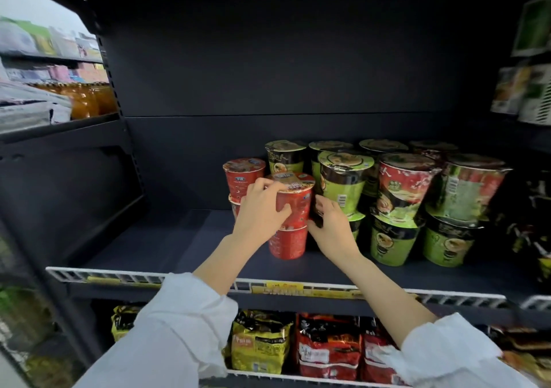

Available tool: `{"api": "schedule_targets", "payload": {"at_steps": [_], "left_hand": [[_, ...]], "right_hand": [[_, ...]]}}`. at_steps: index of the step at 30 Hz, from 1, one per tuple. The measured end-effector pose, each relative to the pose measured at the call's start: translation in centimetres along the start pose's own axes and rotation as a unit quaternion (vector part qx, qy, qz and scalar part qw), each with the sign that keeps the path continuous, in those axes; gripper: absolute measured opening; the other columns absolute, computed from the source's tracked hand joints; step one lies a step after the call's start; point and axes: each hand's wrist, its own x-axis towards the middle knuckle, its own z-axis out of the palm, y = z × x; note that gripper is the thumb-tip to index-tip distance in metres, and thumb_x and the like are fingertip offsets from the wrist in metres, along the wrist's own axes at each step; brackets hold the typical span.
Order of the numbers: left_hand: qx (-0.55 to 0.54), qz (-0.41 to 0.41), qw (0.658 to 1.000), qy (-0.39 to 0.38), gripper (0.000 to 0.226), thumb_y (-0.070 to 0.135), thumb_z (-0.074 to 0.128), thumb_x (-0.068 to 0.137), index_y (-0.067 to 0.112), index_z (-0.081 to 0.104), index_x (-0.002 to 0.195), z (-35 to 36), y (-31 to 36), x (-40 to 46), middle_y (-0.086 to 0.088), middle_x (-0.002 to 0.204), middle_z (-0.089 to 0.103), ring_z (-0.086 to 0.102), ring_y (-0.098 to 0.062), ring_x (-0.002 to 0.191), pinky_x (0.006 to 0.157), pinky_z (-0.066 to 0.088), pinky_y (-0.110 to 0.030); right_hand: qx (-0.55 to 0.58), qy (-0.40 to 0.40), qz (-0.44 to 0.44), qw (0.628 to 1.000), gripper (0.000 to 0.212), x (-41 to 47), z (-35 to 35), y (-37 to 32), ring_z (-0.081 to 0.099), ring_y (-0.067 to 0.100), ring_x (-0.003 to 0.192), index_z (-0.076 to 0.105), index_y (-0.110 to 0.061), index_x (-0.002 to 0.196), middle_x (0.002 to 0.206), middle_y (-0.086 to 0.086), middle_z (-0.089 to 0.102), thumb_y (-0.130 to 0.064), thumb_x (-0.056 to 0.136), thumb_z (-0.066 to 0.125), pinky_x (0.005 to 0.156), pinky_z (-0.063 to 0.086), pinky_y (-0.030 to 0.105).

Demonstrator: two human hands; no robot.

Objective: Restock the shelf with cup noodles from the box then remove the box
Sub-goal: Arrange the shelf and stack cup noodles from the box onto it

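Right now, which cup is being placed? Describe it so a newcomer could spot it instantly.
Look at the dark middle shelf, at the left end of the cup rows. The top red cup sits on another red cup, gripped by the left hand; the taller cups to its right are green.

Lower shelf, bottom centre: yellow noodle packets (261, 344) beside red noodle packets (329, 346). Left of frame: orange bottles (86, 100) on a side shelf. Upper right: blurred green-and-white packages (524, 92), possibly boxed goods.
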Motion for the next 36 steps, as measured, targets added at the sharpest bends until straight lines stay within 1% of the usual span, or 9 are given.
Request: {"api": "schedule_targets", "payload": {"at_steps": [3, 5, 8, 16, 20, 25, 29, 33, 36], "left_hand": [[-0.022, 0.009, 1.0, 0.006, 0.024, 0.023, 0.056, 0.09, 0.021, 0.06, 0.114, -0.7, 2.1, -3.5, 0.0, 0.116, 0.055, 0.056, -0.02, 0.101, 0.087, 0.045, -0.034], [0.002, 0.023, 1.0, -0.016, 0.021, 0.025, 0.054, 0.091, 0.022, 0.06, 0.111, -0.7, 4.1, -6.1, 0.002, 0.109, 0.062, 0.059, -0.019, 0.099, 0.077, 0.047, -0.033], [0.004, 0.043, 0.997, -0.061, 0.021, 0.027, 0.053, 0.092, 0.022, 0.061, 0.111, 0.2, 8.1, -10.3, 0.006, 0.104, 0.067, 0.06, -0.017, 0.1, 0.078, 0.05, -0.032], [-0.185, 0.086, 0.967, -0.152, 0.02, 0.025, 0.052, 0.094, 0.02, 0.059, 0.113, 6.5, 23.7, -21.8, 0.008, 0.084, 0.061, 0.063, -0.015, 0.077, 0.068, 0.055, -0.034], [-0.177, 0.152, 0.943, -0.238, 0.02, 0.025, 0.052, 0.093, 0.02, 0.061, 0.11, 11.0, 32.7, -26.4, 0.002, 0.094, 0.067, 0.059, -0.018, 0.074, 0.061, 0.047, -0.028], [-0.145, 0.214, 0.913, -0.315, 0.024, 0.025, 0.052, 0.091, 0.016, 0.061, 0.111, 16.2, 44.0, -30.2, -0.004, 0.104, 0.067, 0.062, -0.023, 0.092, 0.077, 0.053, -0.036], [-0.112, 0.217, 0.897, -0.369, 0.029, 0.03, 0.054, 0.089, 0.013, 0.059, 0.113, 22.5, 51.9, -33.5, -0.009, 0.114, 0.063, 0.058, -0.027, 0.105, 0.087, 0.05, -0.041], [-0.047, 0.203, 0.886, -0.415, 0.044, 0.03, 0.056, 0.088, 0.009, 0.049, 0.125, 28.5, 56.9, -36.4, -0.012, 0.135, 0.046, 0.042, -0.031, 0.127, 0.101, 0.037, -0.037], [0.017, 0.199, 0.864, -0.462, 0.068, 0.036, 0.054, 0.09, 0.014, 0.026, 0.147, 32.3, 57.7, -38.0, -0.009, 0.156, 0.02, 0.017, -0.026, 0.144, 0.118, 0.018, -0.037]], "right_hand": [[-0.003, 0.001, -0.003, 1.0, 0.043, -3.4, -3.1, -0.3, 0.049, 0.016, 0.125, 0.047, -0.01, 0.135, 0.134, 0.006, 0.052, -0.009, 0.092, 0.055, 0.093, 0.033, 0.013], [-0.02, 0.009, 0.006, 1.0, 0.037, -6.7, -5.4, 0.1, 0.052, 0.014, 0.119, 0.053, -0.013, 0.13, 0.129, 0.003, 0.056, -0.01, 0.093, 0.053, 0.088, 0.034, 0.011], [-0.038, 0.017, 0.038, 0.998, 0.032, -12.8, -9.2, 1.4, 0.056, 0.014, 0.113, 0.058, -0.013, 0.125, 0.123, 0.002, 0.06, -0.011, 0.094, 0.053, 0.086, 0.038, 0.015], [-0.116, 0.046, 0.157, 0.98, 0.024, -29.5, -21.7, 6.7, 0.058, 0.01, 0.092, 0.064, -0.013, 0.116, 0.103, 0.001, 0.066, -0.013, 0.095, 0.052, 0.077, 0.04, 0.016], [-0.15, 0.062, 0.225, 0.961, 0.02, -37.2, -28.9, 10.3, 0.062, 0.011, 0.083, 0.069, -0.014, 0.107, 0.089, -0.001, 0.067, -0.014, 0.092, 0.055, 0.065, 0.043, 0.013], [-0.189, 0.047, 0.318, 0.928, 0.023, -44.6, -37.5, 16.7, 0.067, 0.027, 0.094, 0.071, -0.011, 0.106, 0.1, 0.01, 0.072, -0.015, 0.089, 0.057, 0.082, 0.053, 0.035], [-0.222, -0.002, 0.379, 0.898, 0.041, -48.7, -43.0, 23.2, 0.058, 0.032, 0.109, 0.061, -0.015, 0.124, 0.115, 0.013, 0.066, -0.018, 0.083, 0.06, 0.09, 0.046, 0.037], [-0.244, -0.095, 0.43, 0.864, 0.068, -51.4, -46.6, 30.9, 0.045, 0.04, 0.12, 0.047, -0.013, 0.134, 0.124, 0.017, 0.05, -0.049, 0.077, 0.057, 0.098, 0.037, 0.04], [-0.24, -0.129, 0.47, 0.839, 0.083, -52.6, -48.3, 34.6, 0.03, 0.045, 0.13, 0.028, -0.01, 0.143, 0.138, 0.024, 0.031, -0.048, 0.079, 0.067, 0.109, 0.027, 0.045]]}}
